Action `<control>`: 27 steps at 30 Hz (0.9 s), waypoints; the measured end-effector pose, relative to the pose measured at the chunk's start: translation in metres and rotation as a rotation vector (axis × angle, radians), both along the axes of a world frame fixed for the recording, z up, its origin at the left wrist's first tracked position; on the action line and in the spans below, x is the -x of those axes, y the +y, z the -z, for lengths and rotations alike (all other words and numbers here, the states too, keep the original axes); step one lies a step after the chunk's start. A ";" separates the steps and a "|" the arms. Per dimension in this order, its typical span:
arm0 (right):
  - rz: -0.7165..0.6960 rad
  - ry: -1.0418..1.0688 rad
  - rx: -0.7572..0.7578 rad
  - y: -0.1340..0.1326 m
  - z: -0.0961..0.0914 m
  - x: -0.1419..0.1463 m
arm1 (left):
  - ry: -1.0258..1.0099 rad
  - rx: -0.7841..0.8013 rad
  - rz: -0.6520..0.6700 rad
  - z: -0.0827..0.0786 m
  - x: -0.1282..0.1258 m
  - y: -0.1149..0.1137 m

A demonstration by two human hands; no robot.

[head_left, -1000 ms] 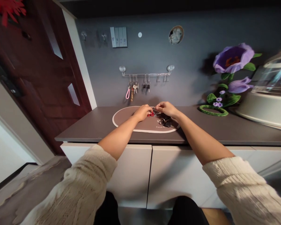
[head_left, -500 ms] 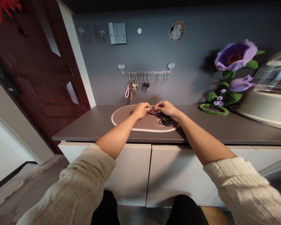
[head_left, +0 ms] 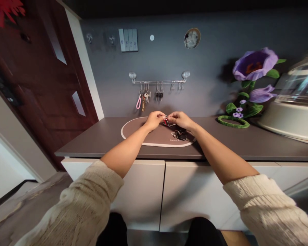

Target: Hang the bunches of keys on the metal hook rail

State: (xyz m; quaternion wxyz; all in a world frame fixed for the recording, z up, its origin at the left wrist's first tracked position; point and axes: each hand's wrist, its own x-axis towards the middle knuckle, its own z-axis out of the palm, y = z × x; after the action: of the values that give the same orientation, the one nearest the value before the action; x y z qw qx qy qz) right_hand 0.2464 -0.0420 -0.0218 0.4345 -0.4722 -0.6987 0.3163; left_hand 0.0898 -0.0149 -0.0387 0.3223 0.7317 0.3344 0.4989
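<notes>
My left hand (head_left: 154, 120) and my right hand (head_left: 179, 119) meet above an oval brown mat (head_left: 133, 131) on the counter. Both pinch a small bunch of keys with a red tag (head_left: 166, 121) between their fingertips. Just below my right hand a second, dark bunch of keys (head_left: 181, 135) lies on the mat. On the wall behind, a metal hook rail (head_left: 159, 81) carries more keys, one with a pink strap (head_left: 139, 101).
The grey counter (head_left: 97, 136) tops white cabinet doors. A purple fabric flower with a green ring base (head_left: 248, 89) stands to the right, beside a large white domed appliance (head_left: 295, 102). A dark wooden door (head_left: 36, 85) is at the left.
Both hands stay together on the red-tagged keys and have lifted slightly off the mat; the view has shifted a little.
</notes>
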 end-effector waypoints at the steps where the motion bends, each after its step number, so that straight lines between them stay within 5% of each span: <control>1: -0.003 0.003 -0.010 0.001 0.001 -0.001 | -0.024 0.011 0.007 0.000 0.000 0.000; 18: 0.056 0.062 -0.122 0.000 -0.001 0.000 | -0.148 -0.017 0.042 0.004 -0.005 0.005; 27: 0.042 0.190 -0.126 0.006 -0.002 -0.003 | 0.000 -0.166 -0.122 0.007 -0.005 0.008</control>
State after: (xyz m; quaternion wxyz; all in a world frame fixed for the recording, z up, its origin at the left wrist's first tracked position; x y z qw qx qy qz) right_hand 0.2495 -0.0359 -0.0202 0.5340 -0.4265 -0.6629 0.3058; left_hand 0.0951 -0.0066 -0.0453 0.2295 0.7343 0.3356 0.5436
